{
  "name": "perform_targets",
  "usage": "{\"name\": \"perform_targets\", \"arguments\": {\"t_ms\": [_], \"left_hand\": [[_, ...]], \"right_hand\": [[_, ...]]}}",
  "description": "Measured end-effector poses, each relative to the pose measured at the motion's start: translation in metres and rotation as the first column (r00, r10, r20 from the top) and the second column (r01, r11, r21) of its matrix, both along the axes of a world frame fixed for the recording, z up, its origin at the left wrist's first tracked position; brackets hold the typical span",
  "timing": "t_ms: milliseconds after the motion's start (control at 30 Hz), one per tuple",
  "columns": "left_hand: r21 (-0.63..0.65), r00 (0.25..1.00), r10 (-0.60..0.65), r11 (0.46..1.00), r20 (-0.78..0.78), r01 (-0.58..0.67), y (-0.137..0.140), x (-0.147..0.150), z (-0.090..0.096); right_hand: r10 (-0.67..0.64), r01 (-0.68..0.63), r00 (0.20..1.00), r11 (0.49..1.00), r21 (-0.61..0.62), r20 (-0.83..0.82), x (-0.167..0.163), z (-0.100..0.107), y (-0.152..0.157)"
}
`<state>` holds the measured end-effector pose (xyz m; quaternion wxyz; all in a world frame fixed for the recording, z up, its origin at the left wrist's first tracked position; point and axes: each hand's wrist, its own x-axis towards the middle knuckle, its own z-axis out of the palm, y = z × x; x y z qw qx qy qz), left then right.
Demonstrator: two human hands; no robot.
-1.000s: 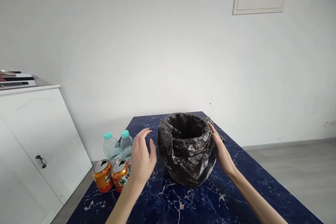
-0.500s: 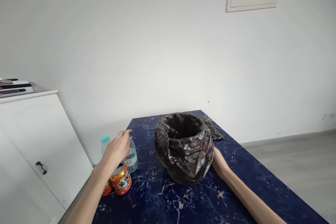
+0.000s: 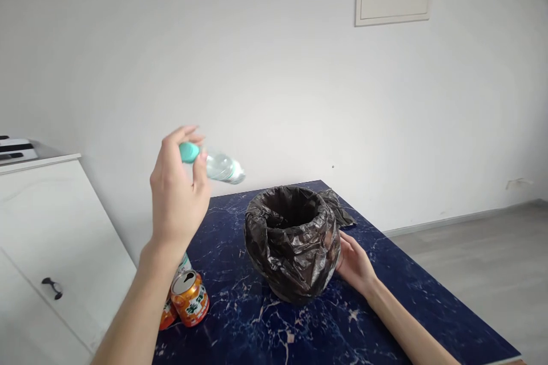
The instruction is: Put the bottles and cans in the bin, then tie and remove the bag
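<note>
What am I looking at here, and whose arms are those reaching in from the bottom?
There is no machine: a person wears a camera on the head, looking forward and down, so the arms are their own. The left hand is raised, its grip closed on a small water bottle with a teal cap, tipped sideways. The right hand rests against a bin lined with a black bag on a dark blue marbled table. By the table's left edge stand two orange drink cans; a second bottle is mostly hidden behind the left arm. A white cabinet stands to the left.
</note>
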<state>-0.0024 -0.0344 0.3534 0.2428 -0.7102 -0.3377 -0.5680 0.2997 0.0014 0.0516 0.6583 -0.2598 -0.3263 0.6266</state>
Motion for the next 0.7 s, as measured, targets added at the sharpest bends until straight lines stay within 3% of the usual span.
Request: {"name": "perform_targets", "arguments": {"t_ms": [67,133,333,467,700], "left_hand": [[-0.049,0.987,-0.164,0.985,0.004,0.164,0.002,0.017,0.017],[-0.148,0.968,-0.252,0.957,-0.003,0.249,0.011,0.033,0.024],[-0.403,0.942,-0.326,0.875,-0.082,0.268,0.051,0.079,0.004],[-0.419,0.927,-0.358,0.863,-0.11,0.283,0.064,0.099,-0.009],[-0.335,0.905,-0.406,0.876,-0.125,0.347,0.065,0.12,0.002]], "right_hand": [[0.038,-0.038,0.998,0.999,0.008,-0.042,0.003,0.005,-0.004],[0.078,-0.076,0.993,0.997,0.021,-0.094,0.004,0.008,-0.006],[0.12,-0.115,0.983,0.992,0.041,-0.138,0.003,0.004,-0.003],[0.129,-0.123,0.98,0.991,0.046,-0.154,0.004,0.001,0.0],[0.16,-0.152,0.968,0.987,0.053,-0.191,0.004,0.002,0.0]]}}
